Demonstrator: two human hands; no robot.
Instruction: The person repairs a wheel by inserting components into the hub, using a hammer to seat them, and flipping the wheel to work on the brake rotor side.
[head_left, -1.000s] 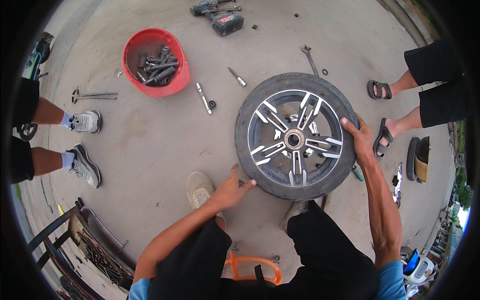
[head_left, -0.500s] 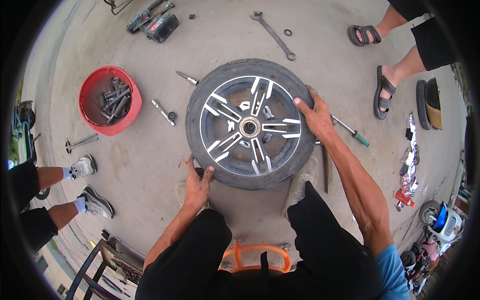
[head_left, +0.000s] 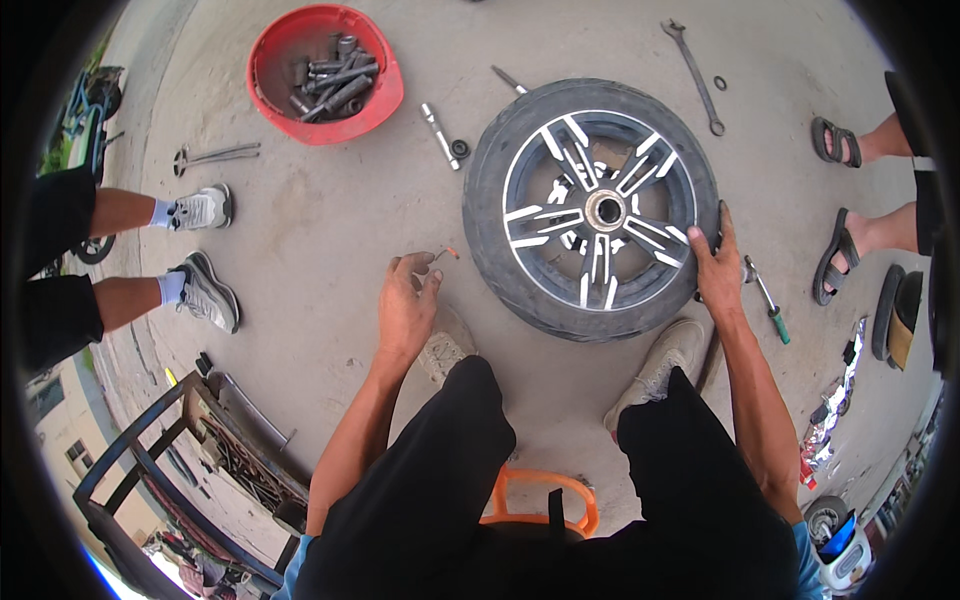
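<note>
A black tyre on a dark wheel point(head_left: 605, 155) with white-edged spokes lies flat on the ground in front of me. My right hand point(head_left: 716, 268) grips its near right edge, thumb on top of the sidewall and fingers down the outside. Off the tyre's left side, my left hand point(head_left: 408, 305) is raised over the ground with curled fingers. At its fingertips is a small thin piece with an orange end point(head_left: 453, 253), apparently pinched; its kind is too small to tell. My shoes point(head_left: 655, 370) stand on either side, close to the tyre's near edge.
A red helmet point(head_left: 393, 90) full of sockets lies far left, a ratchet point(head_left: 440, 137) beside it. A combination wrench point(head_left: 694, 78) and a ring point(head_left: 720, 83) lie beyond the tyre. At right is a green-handled tool point(head_left: 777, 322). Other people's feet point(head_left: 203, 292) stand on both sides.
My view has swung, so the scene sits further right and higher. My left hand has left the tyre's edge and its fingers have curled in. My right hand has slid nearer along the tyre.
</note>
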